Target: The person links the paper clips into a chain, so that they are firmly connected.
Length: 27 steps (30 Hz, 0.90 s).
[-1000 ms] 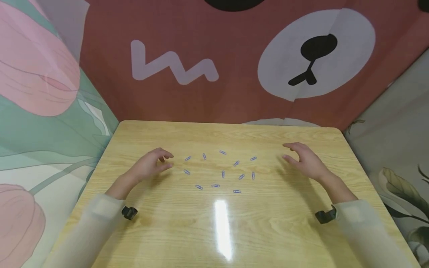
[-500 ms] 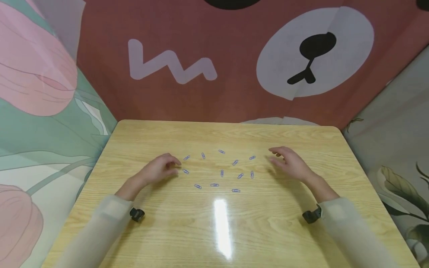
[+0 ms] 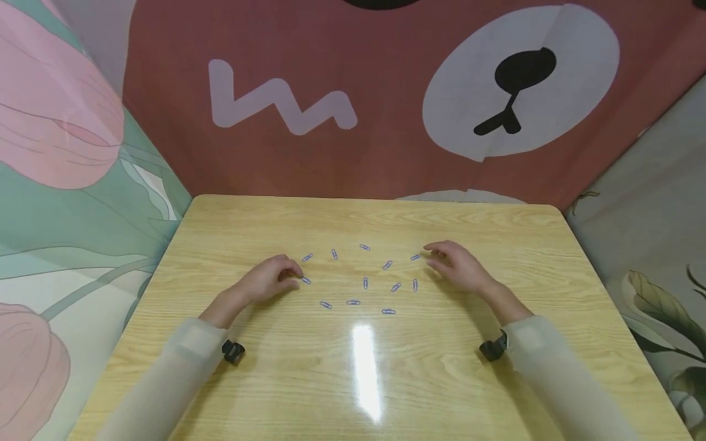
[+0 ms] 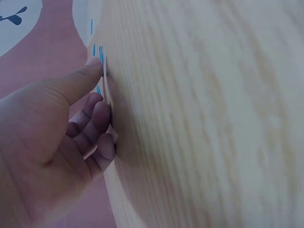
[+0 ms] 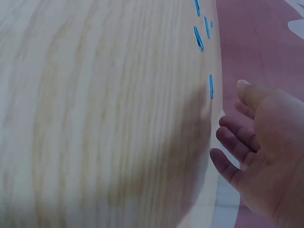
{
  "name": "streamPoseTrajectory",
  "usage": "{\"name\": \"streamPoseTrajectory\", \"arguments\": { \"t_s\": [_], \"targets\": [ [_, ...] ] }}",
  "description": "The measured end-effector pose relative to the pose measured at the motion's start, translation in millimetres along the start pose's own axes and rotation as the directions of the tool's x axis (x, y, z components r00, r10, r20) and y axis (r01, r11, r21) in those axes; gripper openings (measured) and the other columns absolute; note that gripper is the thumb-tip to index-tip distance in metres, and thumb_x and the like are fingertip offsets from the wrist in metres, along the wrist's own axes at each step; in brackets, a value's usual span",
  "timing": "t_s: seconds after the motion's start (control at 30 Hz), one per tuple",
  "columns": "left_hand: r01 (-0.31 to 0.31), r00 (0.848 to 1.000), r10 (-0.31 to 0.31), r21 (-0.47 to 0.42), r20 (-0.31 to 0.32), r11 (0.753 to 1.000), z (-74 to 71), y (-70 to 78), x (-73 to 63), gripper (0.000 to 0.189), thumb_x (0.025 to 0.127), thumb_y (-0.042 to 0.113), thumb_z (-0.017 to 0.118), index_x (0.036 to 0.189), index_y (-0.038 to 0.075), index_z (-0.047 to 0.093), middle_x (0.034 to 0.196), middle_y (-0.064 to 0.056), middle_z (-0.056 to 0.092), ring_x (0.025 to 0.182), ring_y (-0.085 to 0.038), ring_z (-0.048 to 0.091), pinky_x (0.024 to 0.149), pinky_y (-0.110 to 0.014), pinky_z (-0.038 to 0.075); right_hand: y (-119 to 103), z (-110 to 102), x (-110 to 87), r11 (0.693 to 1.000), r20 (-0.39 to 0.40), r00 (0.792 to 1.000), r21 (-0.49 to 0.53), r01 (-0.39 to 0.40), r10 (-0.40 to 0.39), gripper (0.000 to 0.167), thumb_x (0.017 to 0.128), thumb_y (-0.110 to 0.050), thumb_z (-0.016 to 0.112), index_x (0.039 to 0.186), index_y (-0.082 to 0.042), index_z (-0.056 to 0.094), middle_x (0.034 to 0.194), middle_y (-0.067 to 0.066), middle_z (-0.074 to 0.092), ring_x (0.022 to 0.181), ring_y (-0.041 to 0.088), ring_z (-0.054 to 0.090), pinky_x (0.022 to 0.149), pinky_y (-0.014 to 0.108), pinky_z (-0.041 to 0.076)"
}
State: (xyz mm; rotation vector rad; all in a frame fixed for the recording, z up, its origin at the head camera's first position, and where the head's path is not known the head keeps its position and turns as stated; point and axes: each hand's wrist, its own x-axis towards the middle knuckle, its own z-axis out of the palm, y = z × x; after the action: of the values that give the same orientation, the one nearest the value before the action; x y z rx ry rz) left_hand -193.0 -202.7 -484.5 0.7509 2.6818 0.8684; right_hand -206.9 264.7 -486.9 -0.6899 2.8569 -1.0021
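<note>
Several small blue paper clips lie scattered on the wooden table [image 3: 309, 380]. My left hand [image 3: 268, 279] is low over the table at the left of the group, thumb and index finger apart, with its fingertips right at one paper clip [image 3: 306, 281]. In the left wrist view its fingers [image 4: 100, 116] curve loosely close to the tabletop. On the other side, my right hand [image 3: 456, 264] has its fingertips beside the far right paper clip [image 3: 416, 257]. The right wrist view shows its thumb and fingers [image 5: 232, 137] spread, with nothing between them.
Other clips lie between the hands, including a front paper clip [image 3: 388, 312] and a back paper clip [image 3: 364, 247]. A bright light reflection [image 3: 366, 373] crosses the near tabletop. Behind the table stands a red printed backdrop [image 3: 386, 165], with printed cloth on both sides.
Both hands have moved inward: the left one rightward to a paper clip, the right one leftward to the far right clip. The paper clips stay in the same arrangement.
</note>
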Motion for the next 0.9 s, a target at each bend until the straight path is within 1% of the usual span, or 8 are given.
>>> {"name": "streamPoseTrajectory", "arguments": {
  "t_s": [0.17,0.27,0.47,0.67,0.77,0.9],
  "targets": [
    [0.012,1.0,-0.012,0.017,-0.002,1.0,2.4,1.0,2.9,0.012,0.093,0.013,0.076,0.104,0.012,0.071,0.096,0.001,0.062,0.088,-0.016,0.057,0.081,-0.036,0.051,0,8,4.8,1.0,-0.007,1.0,-0.011,0.002,-0.002,0.033,0.098,-0.009,0.068,0.128,0.004,0.064,0.112,0.019,0.067,0.101,0.032,0.065,0.091,0.05,0.053],
    [0.014,1.0,-0.014,0.026,-0.004,1.0,2.5,2.3,3.7,0.01,0.093,0.012,0.076,0.101,0.012,0.07,0.094,0.001,0.061,0.087,-0.016,0.056,0.081,-0.036,0.05,0,12,7.1,0.999,-0.01,1.0,-0.034,-0.007,0.006,0.03,0.098,-0.01,0.068,0.126,0.003,0.066,0.111,0.017,0.068,0.099,0.031,0.065,0.089,0.049,0.054],
    [0.013,1.0,-0.012,0.037,-0.006,0.999,2.6,4.3,5.5,0.007,0.093,0.012,0.076,0.096,0.014,0.07,0.091,0.002,0.061,0.085,-0.015,0.056,0.079,-0.035,0.05,-2,15,10.9,0.995,-0.026,0.998,-0.082,-0.053,0.051,0.026,0.099,-0.012,0.069,0.121,0.001,0.069,0.103,0.013,0.067,0.093,0.028,0.063,0.084,0.047,0.053],
    [0.02,1.0,-0.02,0.069,-0.001,0.997,3.0,4.4,7.1,0.008,0.092,0.013,0.077,0.092,0.015,0.069,0.089,0.002,0.06,0.084,-0.014,0.055,0.078,-0.034,0.05,-4,19,16.7,0.991,-0.036,0.997,-0.109,-0.075,0.072,0.025,0.098,-0.013,0.069,0.12,-0.001,0.07,0.1,0.011,0.066,0.091,0.026,0.061,0.082,0.046,0.053],
    [0.014,1.0,-0.014,0.079,-0.001,0.997,2.8,4.7,7.0,0.009,0.092,0.012,0.077,0.091,0.015,0.068,0.088,0.002,0.06,0.082,-0.014,0.055,0.077,-0.034,0.049,-5,21,19.3,0.988,-0.04,0.995,-0.119,-0.095,0.091,0.022,0.098,-0.013,0.069,0.117,-0.003,0.071,0.099,0.01,0.066,0.09,0.026,0.061,0.081,0.045,0.052],
    [0.021,1.0,-0.021,0.079,0.003,0.997,2.4,5.9,6.4,0.009,0.093,0.013,0.076,0.094,0.013,0.068,0.088,0.001,0.059,0.081,-0.015,0.054,0.076,-0.034,0.049,-5,23,20.8,0.985,-0.055,0.992,-0.128,-0.12,0.113,0.017,0.097,-0.013,0.07,0.111,-0.004,0.072,0.097,0.01,0.065,0.088,0.025,0.06,0.079,0.044,0.052]
  ]
}}
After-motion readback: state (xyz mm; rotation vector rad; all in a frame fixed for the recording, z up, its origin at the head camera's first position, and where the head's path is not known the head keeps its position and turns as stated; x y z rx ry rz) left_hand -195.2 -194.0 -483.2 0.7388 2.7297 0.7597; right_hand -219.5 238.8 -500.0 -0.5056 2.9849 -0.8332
